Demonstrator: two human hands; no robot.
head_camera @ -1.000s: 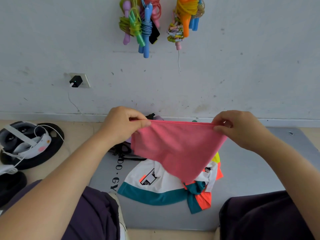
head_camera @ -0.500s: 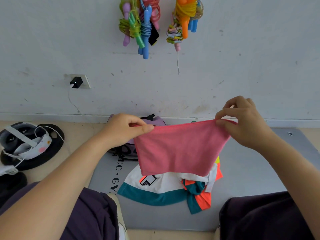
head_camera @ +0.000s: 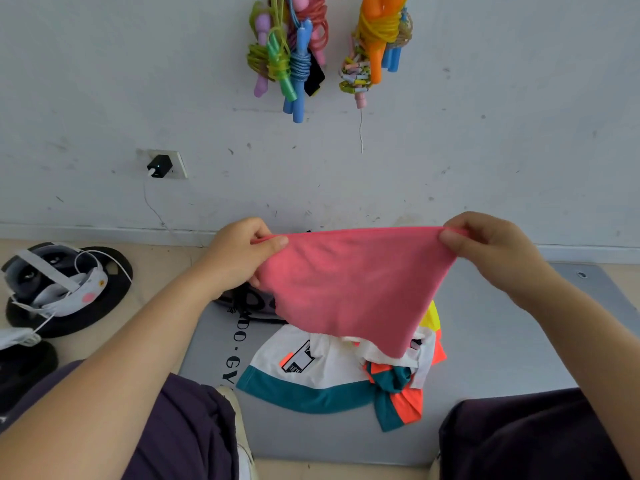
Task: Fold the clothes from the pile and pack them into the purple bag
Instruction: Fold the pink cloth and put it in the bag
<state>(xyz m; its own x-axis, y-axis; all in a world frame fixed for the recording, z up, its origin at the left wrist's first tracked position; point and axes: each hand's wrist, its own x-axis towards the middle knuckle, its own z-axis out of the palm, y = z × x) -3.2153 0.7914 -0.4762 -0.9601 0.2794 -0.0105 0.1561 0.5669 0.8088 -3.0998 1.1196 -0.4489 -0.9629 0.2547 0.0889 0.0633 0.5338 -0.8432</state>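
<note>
I hold a pink garment (head_camera: 349, 289) stretched in the air by its top edge. My left hand (head_camera: 239, 254) pinches its left corner and my right hand (head_camera: 491, 251) pinches its right corner. The cloth hangs down to a point over the pile. Below it lies the pile of clothes (head_camera: 329, 368): a white piece with a teal band, orange and yellow bits. The purple bag (head_camera: 249, 303) lies behind the pile near the wall, mostly hidden by the pink garment and my left hand.
Everything sits on a grey mat (head_camera: 485, 341) on the floor. A headset on a black round stand (head_camera: 59, 285) is at the left. A charger in a wall socket (head_camera: 161, 165) and hanging skipping ropes (head_camera: 294, 60) are on the wall. My knees frame the mat's near edge.
My right hand has come back down level with the left, so the top edge runs straight. The pink cloth now hangs to a point at the lower right rather than as a flat panel.
</note>
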